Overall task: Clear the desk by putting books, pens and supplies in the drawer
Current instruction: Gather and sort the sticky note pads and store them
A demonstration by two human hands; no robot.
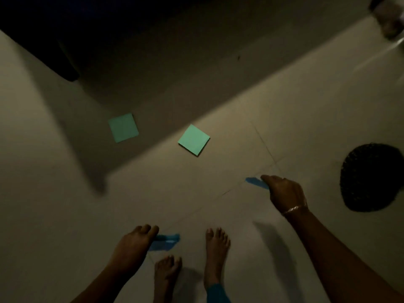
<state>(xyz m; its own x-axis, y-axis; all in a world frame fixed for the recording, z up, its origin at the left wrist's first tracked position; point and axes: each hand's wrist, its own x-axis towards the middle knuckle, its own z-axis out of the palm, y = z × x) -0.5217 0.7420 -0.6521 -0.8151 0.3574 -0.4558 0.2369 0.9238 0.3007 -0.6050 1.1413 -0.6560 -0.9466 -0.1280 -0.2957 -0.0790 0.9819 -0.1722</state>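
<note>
The scene is dim and I look down at a pale tiled floor. Two green square sticky-note pads lie on it: one (123,127) in shadow to the left, one (193,139) in the lit part. My right hand (284,193) is shut on a blue paper sheet (256,183) that sticks out to its left. My left hand (133,246) grips another blue paper sheet (166,241), blurred by motion. Both hands hang above the floor, below the green pads. My two bare feet (215,250) stand between my arms.
A dark piece of furniture (54,40) fills the upper left and casts a wide shadow over the floor. A round black mesh object (371,178) sits at the right. Something blurred and pale (389,16) lies in the top right corner.
</note>
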